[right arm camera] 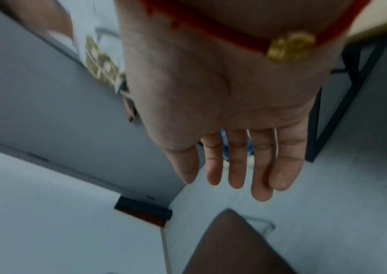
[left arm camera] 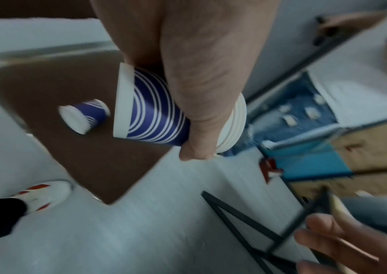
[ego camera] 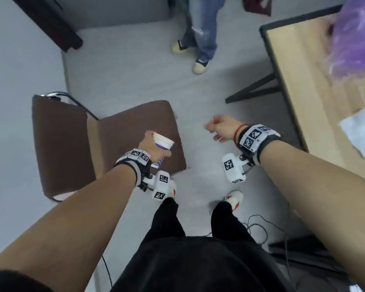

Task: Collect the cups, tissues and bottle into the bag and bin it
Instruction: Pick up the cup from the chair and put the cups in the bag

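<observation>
My left hand (ego camera: 154, 144) grips a nested stack of blue-and-white striped paper cups (ego camera: 163, 142) above the brown chair seat (ego camera: 124, 131). The left wrist view shows the thumb and fingers (left arm camera: 199, 83) wrapped round the stack (left arm camera: 154, 115), rims pointing away. One more striped cup (left arm camera: 83, 115) lies on its side on the seat. My right hand (ego camera: 219, 128) hovers over the floor, holding nothing, with its fingers (right arm camera: 234, 157) straight. On the wooden table (ego camera: 303, 81) at the right sit a purple plastic bag (ego camera: 356, 39) and white tissues (ego camera: 360, 131). No bottle is in view.
Another person's legs in jeans (ego camera: 200, 34) stand on the grey floor beyond the chair. The table's black metal legs (ego camera: 255, 89) angle out toward the middle. Cables (ego camera: 261, 228) trail on the floor by my right foot. A grey wall runs along the left.
</observation>
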A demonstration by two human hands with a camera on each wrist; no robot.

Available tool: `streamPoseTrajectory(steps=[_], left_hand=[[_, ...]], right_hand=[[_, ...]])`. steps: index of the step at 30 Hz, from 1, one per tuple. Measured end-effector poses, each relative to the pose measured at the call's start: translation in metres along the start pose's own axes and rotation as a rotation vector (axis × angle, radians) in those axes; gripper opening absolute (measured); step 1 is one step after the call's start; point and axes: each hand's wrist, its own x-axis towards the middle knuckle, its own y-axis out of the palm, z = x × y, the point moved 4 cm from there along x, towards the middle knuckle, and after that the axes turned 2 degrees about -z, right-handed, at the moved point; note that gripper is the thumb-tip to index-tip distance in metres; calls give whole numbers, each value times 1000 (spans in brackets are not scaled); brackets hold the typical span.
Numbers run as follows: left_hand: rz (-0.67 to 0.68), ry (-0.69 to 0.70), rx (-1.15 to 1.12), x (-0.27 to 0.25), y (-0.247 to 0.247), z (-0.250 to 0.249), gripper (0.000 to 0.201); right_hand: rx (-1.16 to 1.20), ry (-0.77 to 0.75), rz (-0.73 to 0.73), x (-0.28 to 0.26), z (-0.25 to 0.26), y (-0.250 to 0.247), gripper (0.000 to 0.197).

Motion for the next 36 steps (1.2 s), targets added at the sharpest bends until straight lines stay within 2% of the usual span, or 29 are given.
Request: streamPoseTrajectory(steps=[2,5,8,10,12,16,18,20,25,29,33,36], left_hand=[[34,-99,13,28,-23,68,78],[37,-185,13,72,-39,159,87],[1,-240,-69,81,-58,205,79],[1,-257,-136,95,-51,234,76],[25,-247,-176,107,-40,251,80],[38,-225,-248,122,-15,278,80],[61,-226,-268,127,-5,289,82],[71,-214,-287,128,1,294,81],[49,-159,-266,135,5,296,81],[69,-134,-227,131,0,277,81],[73,-33,-163,112,-16,220,76],[104,159,-106,93,-25,144,77]], right_hand=[[-49,19,46,37,21,65,17],[-108,47,110,81,39,151,15],[-171,70,128,117,49,225,16],[-188,86,139,139,49,267,20],[-220,91,145,157,45,297,39],[-407,36,179,180,35,343,91],[-489,20,202,194,24,366,103],[-544,11,192,204,16,381,104],[-565,-32,75,228,10,387,76],[-549,38,-108,226,25,349,43],[-81,-33,-9,194,31,278,27],[-63,-119,48,144,50,215,15]])
